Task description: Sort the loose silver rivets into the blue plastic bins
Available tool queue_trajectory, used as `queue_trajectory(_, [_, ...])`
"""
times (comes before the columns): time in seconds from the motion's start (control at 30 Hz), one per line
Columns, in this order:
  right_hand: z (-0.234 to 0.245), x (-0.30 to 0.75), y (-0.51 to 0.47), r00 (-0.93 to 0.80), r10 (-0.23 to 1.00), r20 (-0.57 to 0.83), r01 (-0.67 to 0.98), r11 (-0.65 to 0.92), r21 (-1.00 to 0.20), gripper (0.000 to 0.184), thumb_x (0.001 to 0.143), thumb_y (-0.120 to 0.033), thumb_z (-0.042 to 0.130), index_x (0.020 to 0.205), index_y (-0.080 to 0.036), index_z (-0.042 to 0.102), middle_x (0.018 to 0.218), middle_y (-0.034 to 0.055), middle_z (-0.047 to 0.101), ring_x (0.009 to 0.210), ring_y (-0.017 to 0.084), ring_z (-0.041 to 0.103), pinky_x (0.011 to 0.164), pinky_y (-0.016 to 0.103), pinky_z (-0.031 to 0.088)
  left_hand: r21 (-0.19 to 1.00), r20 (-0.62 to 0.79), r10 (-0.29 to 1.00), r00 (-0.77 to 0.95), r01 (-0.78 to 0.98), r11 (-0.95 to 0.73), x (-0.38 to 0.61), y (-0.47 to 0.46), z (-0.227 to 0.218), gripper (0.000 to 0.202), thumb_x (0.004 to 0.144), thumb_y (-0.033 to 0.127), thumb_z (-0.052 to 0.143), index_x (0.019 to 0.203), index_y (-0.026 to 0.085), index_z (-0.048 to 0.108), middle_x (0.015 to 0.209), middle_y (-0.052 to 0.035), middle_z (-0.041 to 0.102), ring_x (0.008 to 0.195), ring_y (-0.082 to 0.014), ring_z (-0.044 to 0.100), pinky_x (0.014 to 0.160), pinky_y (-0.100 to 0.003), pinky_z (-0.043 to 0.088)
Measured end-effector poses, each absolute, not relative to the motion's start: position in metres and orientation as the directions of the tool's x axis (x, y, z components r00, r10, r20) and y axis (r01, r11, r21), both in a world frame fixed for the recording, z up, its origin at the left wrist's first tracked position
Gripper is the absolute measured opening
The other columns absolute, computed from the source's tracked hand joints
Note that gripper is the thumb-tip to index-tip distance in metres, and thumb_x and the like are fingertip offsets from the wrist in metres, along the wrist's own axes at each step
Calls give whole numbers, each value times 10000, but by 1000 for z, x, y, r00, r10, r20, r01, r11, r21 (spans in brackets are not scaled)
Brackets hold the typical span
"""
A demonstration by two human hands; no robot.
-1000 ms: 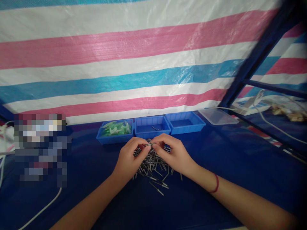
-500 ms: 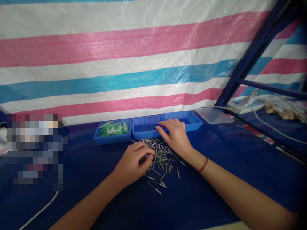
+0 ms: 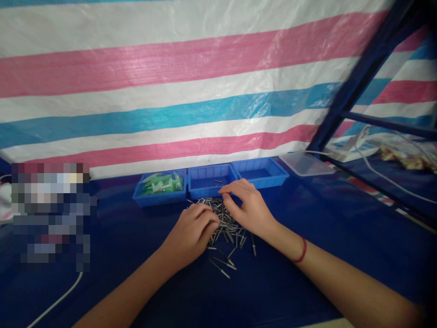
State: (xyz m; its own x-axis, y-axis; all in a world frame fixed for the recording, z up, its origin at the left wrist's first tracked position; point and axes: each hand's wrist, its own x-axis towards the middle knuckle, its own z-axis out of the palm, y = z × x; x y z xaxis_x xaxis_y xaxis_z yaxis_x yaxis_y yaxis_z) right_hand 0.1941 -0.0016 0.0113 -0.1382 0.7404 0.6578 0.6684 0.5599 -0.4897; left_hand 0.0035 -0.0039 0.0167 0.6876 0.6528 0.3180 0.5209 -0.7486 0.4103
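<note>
A heap of small metal pins (image 3: pixel 228 226) lies on the dark blue table cover in front of three blue bins. My left hand (image 3: pixel 190 234) rests on the heap's left side, fingers curled in over some pins. My right hand (image 3: pixel 248 208) sits on the far right of the heap with bent fingers, thumb and forefinger pinched together close to the front wall of the middle bin (image 3: pixel 209 169), which holds a few pins. What the pinch holds is too small to see. A red string (image 3: pixel 302 251) circles my right wrist.
The left bin (image 3: pixel 159 199) holds green plastic parts, and the right bin (image 3: pixel 277 172) looks bare. A clear plastic tub (image 3: pixel 306 164) stands further right. A striped tarp hangs behind. A blue frame post (image 3: pixel 358 77) rises at right. A white cable (image 3: pixel 58 298) runs at lower left.
My right hand reached to the middle bin, then drew back onto the heap. My left hand dropped from a shared pinch onto the pins and stayed there.
</note>
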Motion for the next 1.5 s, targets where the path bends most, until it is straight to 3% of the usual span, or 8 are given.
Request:
queue_trajectory(0.13, [14, 185, -10, -209, 741, 638, 508, 640, -577, 130, 800, -123, 533, 856, -201, 622, 807, 23, 669, 770, 167, 598, 745, 325, 462, 716, 327, 848, 416, 477, -510, 4, 3, 9, 163, 925, 270, 430, 917, 183, 568, 833, -13, 617, 772, -153, 578, 715, -259, 449])
queue_trajectory(0.27, [13, 174, -18, -182, 787, 589, 408, 606, -683, 64, 801, -235, 612, 857, -206, 612, 774, 14, 644, 714, 146, 591, 677, 278, 477, 843, 290, 895, 338, 352, -406, 4, 6, 5, 159, 907, 298, 473, 927, 182, 581, 870, -12, 643, 810, -155, 608, 732, -246, 471])
queue_trajectory(0.5, [10, 173, -18, -85, 850, 520, 350, 514, -783, 124, 844, -289, 581, 772, -189, 595, 672, -6, 563, 605, 118, 512, 563, 242, 423, 794, 308, 871, 382, 402, -457, 6, -1, 8, 173, 901, 290, 488, 969, 178, 601, 864, -26, 644, 768, -154, 591, 707, -256, 467])
queue_trajectory(0.73, [11, 176, -17, -112, 836, 538, 342, 541, -769, 80, 851, -234, 557, 822, -191, 618, 713, 4, 582, 634, 125, 518, 588, 255, 426, 737, 344, 837, 425, 431, -521, 8, -2, 12, 129, 874, 253, 526, 920, 175, 618, 813, -7, 627, 709, -131, 564, 647, -231, 433])
queue_trajectory(0.87, [11, 177, -17, -133, 826, 548, 336, 558, -759, 78, 844, -197, 555, 860, -191, 631, 743, 12, 597, 650, 126, 527, 600, 260, 428, 738, 367, 856, 364, 446, -506, 6, -1, 12, 89, 847, 227, 556, 896, 178, 611, 830, 0, 642, 687, -121, 563, 637, -224, 429])
queue_trajectory(1.17, [7, 180, -11, -193, 817, 543, 366, 573, -733, 107, 864, -229, 539, 877, -198, 640, 781, 28, 619, 702, 144, 560, 619, 275, 441, 715, 489, 827, 277, 416, -561, 2, -1, 9, 90, 831, 183, 572, 911, 197, 611, 854, 2, 647, 744, -125, 581, 725, -231, 451])
queue_trajectory(1.37, [8, 178, -11, -298, 776, 556, 378, 631, -678, 134, 889, -207, 500, 868, -186, 631, 795, 37, 642, 737, 149, 571, 671, 282, 446, 726, 522, 813, 260, 365, -583, 3, 0, 6, 172, 833, 202, 585, 1005, 205, 576, 882, -4, 639, 771, -127, 587, 726, -235, 457])
queue_trajectory(1.5, [8, 181, -3, -240, 743, 624, 521, 641, -563, 146, 896, -216, 494, 841, -188, 626, 808, 35, 653, 772, 165, 564, 726, 311, 406, 728, 532, 802, 272, 338, -597, 4, 1, 6, 287, 845, 191, 562, 1125, 193, 501, 925, -19, 639, 802, -131, 593, 715, -238, 448])
